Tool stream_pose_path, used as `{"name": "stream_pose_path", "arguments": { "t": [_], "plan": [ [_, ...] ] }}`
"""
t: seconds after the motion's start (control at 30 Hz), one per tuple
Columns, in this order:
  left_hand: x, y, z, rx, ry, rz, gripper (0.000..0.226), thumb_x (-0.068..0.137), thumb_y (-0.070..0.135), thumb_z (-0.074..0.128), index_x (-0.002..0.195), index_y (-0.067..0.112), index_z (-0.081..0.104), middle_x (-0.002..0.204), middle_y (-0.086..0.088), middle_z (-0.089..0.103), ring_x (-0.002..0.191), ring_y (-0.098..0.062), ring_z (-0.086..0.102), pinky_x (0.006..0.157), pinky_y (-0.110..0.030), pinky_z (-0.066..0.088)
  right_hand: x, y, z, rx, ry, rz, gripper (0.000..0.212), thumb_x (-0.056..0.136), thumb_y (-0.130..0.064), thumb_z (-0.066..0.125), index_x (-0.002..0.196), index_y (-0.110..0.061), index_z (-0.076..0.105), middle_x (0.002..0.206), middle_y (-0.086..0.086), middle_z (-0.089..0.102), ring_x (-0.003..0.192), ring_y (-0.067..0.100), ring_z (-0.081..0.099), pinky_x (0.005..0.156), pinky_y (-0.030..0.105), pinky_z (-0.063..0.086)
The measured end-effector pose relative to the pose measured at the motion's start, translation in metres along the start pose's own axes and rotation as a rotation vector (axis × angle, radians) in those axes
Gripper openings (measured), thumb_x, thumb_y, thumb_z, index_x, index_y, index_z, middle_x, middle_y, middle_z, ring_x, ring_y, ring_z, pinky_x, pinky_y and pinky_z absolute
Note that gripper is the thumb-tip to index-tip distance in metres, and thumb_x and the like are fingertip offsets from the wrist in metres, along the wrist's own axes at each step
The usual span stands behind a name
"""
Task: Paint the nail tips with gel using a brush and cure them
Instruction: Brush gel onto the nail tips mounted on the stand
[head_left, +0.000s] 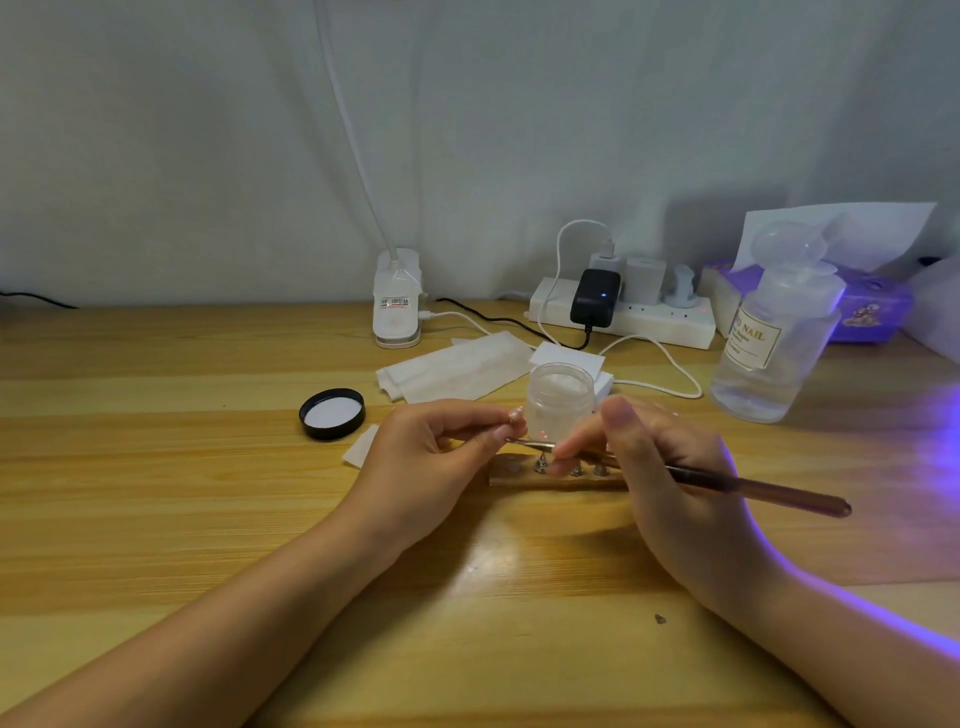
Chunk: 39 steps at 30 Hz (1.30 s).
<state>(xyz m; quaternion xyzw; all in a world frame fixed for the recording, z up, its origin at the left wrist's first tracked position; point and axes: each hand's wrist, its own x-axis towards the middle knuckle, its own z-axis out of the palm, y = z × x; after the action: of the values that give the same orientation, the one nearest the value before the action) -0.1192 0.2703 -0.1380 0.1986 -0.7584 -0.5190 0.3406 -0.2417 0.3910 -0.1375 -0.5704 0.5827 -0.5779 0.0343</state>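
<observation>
Pale tip (515, 417) pinched in the left hand (436, 457), brush (753, 488) gripped in the right hand (670, 467).
Both sets of fingers are closed on their thing, mid-table (156, 467), brush end meeting the tip just in front of the open jar (560, 400). Lid (332, 414) sits off left.

I see dim, soft room light, violet glow spilling from the right over the counter (156, 467), a glare patch near centre, wide-angle bending at edges, slight overall softness.
</observation>
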Motion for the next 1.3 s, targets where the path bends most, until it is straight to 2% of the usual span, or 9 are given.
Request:
{"name": "stream_pose_path", "arguments": {
  "t": [0.1,0.2,0.3,0.47,0.73,0.83,0.97,1.17,1.3],
  "plan": [
    [-0.001,0.001,0.0,0.005,-0.003,-0.013,0.021,0.079,0.013,0.066,0.08,0.033,0.071,0.085,0.013,0.073,0.088,-0.006,0.066,0.078,-0.016,0.052,0.001,-0.002,-0.003,0.075,0.078,0.07,0.032,0.085,-0.044,0.042,0.08,-0.022,0.064,0.079,-0.006,0.066,0.075,0.006,0.06,0.072,0.017,0.045],
    [-0.002,0.003,-0.001,0.012,-0.008,-0.018,0.022,0.081,0.01,0.066,0.082,0.031,0.071,0.085,0.014,0.072,0.084,-0.003,0.066,0.071,-0.011,0.049,0.004,-0.002,-0.003,0.078,0.165,0.106,0.016,0.083,-0.042,0.063,0.09,-0.029,0.058,0.088,-0.01,0.065,0.079,0.0,0.061,0.065,0.009,0.046],
    [-0.003,0.005,-0.001,0.029,-0.022,-0.028,0.02,0.081,0.007,0.066,0.082,0.025,0.072,0.084,0.011,0.072,0.076,0.001,0.063,0.061,-0.007,0.045,0.004,-0.001,-0.002,0.065,0.197,0.102,0.011,0.087,-0.04,0.053,0.094,-0.033,0.055,0.092,-0.013,0.066,0.078,0.001,0.062,0.065,0.011,0.048],
    [-0.003,0.005,-0.001,0.016,-0.026,-0.016,0.018,0.078,0.007,0.069,0.08,0.024,0.073,0.085,0.002,0.071,0.077,-0.002,0.063,0.061,-0.007,0.044,0.005,0.001,-0.004,-0.003,0.15,0.037,0.02,0.093,-0.041,0.036,0.099,-0.033,0.053,0.088,-0.014,0.068,0.073,0.003,0.061,0.062,0.015,0.048],
    [-0.003,0.002,-0.001,0.083,-0.042,-0.017,0.023,0.075,0.007,0.072,0.087,0.026,0.068,0.072,0.017,0.064,0.064,0.004,0.053,0.058,-0.009,0.043,0.009,0.002,-0.007,-0.175,0.061,-0.016,0.011,0.087,-0.027,0.049,0.09,-0.035,0.055,0.081,-0.011,0.066,0.072,0.001,0.06,0.068,0.018,0.045],
    [-0.002,0.001,-0.002,0.113,-0.031,-0.017,0.03,0.073,0.007,0.074,0.093,0.026,0.06,0.073,0.011,0.064,0.06,0.003,0.049,0.057,-0.011,0.042,0.008,0.004,-0.006,-0.307,0.021,-0.034,0.014,0.081,-0.029,0.057,0.091,-0.038,0.054,0.081,-0.019,0.062,0.077,-0.001,0.056,0.07,0.027,0.04],
    [-0.003,0.001,-0.001,0.186,-0.082,-0.015,0.032,0.073,0.01,0.074,0.095,0.026,0.057,0.075,0.005,0.064,0.06,0.0,0.048,0.056,-0.011,0.041,0.008,0.004,-0.002,-0.432,-0.028,-0.106,0.022,0.073,-0.03,0.066,0.095,-0.028,0.061,0.085,-0.022,0.059,0.084,0.0,0.055,0.077,0.037,0.046],
    [-0.002,0.001,0.0,0.202,-0.093,-0.007,0.031,0.074,0.009,0.074,0.092,0.028,0.057,0.075,0.005,0.064,0.059,0.0,0.046,0.056,-0.008,0.039,0.007,0.011,-0.001,-0.531,-0.061,-0.139,0.03,0.07,-0.029,0.068,0.099,-0.023,0.064,0.092,-0.02,0.058,0.092,0.001,0.051,0.082,0.022,0.033],
    [-0.002,0.0,0.0,0.214,-0.094,-0.002,0.031,0.073,0.01,0.074,0.091,0.029,0.057,0.075,0.006,0.064,0.06,0.001,0.048,0.056,-0.008,0.04,0.007,0.013,0.0,-0.552,-0.064,-0.168,0.03,0.071,-0.028,0.067,0.1,-0.022,0.063,0.093,-0.021,0.053,0.094,0.002,0.049,0.081,0.023,0.032]
  ]
}}
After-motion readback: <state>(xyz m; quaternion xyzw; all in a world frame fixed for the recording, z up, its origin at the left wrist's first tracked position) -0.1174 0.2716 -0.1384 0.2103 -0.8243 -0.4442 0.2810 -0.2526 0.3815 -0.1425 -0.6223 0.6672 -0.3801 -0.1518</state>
